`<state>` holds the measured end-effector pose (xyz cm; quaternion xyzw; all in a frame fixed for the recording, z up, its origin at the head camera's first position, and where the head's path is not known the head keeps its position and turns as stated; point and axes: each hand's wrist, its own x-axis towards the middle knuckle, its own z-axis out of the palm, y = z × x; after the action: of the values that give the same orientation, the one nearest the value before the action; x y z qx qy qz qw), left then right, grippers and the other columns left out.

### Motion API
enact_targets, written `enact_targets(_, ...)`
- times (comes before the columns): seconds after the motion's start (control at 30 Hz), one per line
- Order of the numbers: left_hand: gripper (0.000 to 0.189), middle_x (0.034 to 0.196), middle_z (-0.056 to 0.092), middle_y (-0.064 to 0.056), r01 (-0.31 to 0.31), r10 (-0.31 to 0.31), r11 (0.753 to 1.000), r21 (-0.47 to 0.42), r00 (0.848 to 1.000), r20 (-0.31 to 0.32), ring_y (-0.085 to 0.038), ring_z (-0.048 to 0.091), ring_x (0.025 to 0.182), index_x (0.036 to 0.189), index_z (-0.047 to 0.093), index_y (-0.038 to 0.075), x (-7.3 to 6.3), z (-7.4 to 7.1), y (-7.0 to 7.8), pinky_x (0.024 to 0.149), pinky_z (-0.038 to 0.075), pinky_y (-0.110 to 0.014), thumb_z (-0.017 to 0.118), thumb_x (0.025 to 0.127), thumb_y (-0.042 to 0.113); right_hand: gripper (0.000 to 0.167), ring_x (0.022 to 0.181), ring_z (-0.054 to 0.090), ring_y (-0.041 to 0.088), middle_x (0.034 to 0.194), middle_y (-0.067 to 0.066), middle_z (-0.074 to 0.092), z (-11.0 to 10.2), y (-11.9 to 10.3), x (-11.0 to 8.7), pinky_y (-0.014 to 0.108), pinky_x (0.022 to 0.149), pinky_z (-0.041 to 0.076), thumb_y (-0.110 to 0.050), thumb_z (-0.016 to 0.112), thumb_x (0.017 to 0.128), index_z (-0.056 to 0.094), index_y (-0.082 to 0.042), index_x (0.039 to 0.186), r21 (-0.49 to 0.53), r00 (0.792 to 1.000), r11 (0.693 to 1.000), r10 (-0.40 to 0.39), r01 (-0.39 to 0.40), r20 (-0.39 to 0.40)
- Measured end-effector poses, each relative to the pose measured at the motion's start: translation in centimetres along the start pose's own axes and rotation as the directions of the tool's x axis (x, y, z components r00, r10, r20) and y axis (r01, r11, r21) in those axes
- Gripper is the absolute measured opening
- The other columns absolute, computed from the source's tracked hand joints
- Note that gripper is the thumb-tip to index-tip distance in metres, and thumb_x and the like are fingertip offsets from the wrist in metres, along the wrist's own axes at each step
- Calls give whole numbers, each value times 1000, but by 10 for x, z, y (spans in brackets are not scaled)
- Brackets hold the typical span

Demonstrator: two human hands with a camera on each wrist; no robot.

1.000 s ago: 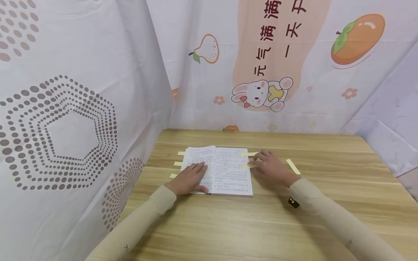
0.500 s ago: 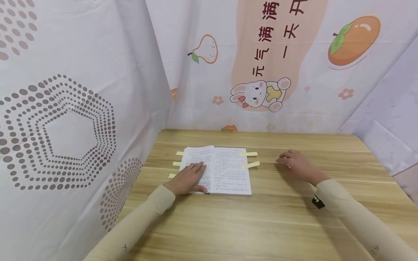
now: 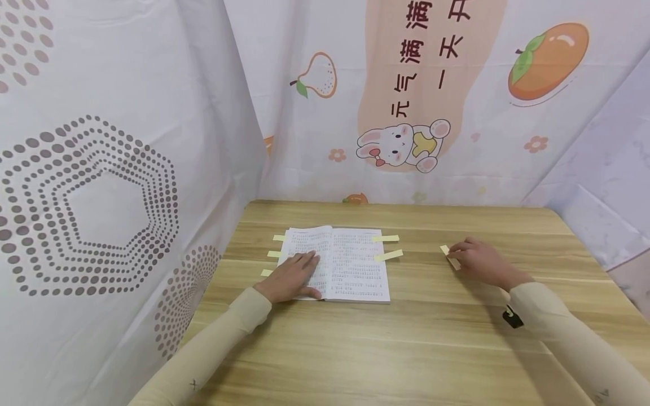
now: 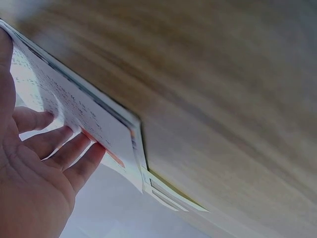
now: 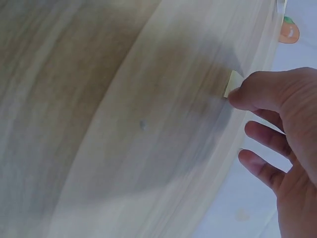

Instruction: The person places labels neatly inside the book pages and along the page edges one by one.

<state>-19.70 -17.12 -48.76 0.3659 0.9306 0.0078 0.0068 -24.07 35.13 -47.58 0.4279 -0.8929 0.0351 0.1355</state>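
Observation:
An open printed book (image 3: 358,276) lies on the wooden table. My left hand (image 3: 290,276) rests flat on its left page, fingers spread over the text, and in the left wrist view the hand (image 4: 44,163) lies along the page. Yellow sticky tabs (image 3: 387,238) stick out past the right page's edge, and several more tabs (image 3: 274,254) show past the left edge. Right of the book, my right hand (image 3: 484,264) pinches one end of a loose yellow sticky tab (image 3: 447,252) at the table top. In the right wrist view the thumb covers part of this tab (image 5: 232,83).
A small black object (image 3: 512,317) shows under the right cuff. Patterned white cloth (image 3: 304,169) hangs behind the table, and another cloth (image 3: 218,141) stands close on the left. Bare wood (image 3: 330,355) lies in front of the book.
My right hand has left the tab at the book's right edge and moved right to the loose tab, which it now pinches. The left hand has stayed on the page.

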Motion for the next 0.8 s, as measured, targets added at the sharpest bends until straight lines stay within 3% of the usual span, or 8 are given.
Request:
enact_targets(0.2, 101, 160, 36, -25, 11, -11, 1000, -7, 1000, 20, -41, 41, 143, 156, 36, -5, 1, 1, 0, 113, 39, -55, 53, 91, 71, 40, 88, 64, 34, 105, 17, 73, -1, 2, -4, 48, 74, 56, -8, 95, 64, 77, 2, 98, 18, 999, 999, -44, 45, -29)
enact_targets(0.37, 101, 158, 39, -26, 3, -3, 1000, 7, 1000, 0, -41, 43, 142, 155, 38, -5, 1, 2, -1, 112, 40, -55, 54, 91, 71, 29, 86, 67, 33, 101, 14, 74, -3, 4, -6, 47, 74, 57, -3, 91, 69, 78, 1, 95, 35, 998, 998, -55, 56, -30)
enact_targets(0.67, 102, 159, 37, -26, 0, 0, 1000, 5, 1000, 9, -42, 42, 143, 155, 36, -6, 1, 1, -1, 113, 39, -55, 53, 91, 71, 21, 81, 69, 29, 103, 15, 76, -6, 1, -8, 45, 70, 59, 5, 81, 79, 78, 3, 100, 88, 1000, 996, 15, -13, -16)
enact_targets(0.8, 102, 159, 37, -26, 4, -4, 1000, -1, 1000, 15, -42, 41, 143, 156, 36, -6, 1, 0, 0, 114, 39, -55, 53, 91, 71, 21, 76, 67, 23, 95, 9, 75, -5, -2, -8, 41, 66, 58, 9, 78, 79, 78, 0, 97, 100, 998, 994, 47, -43, -42)
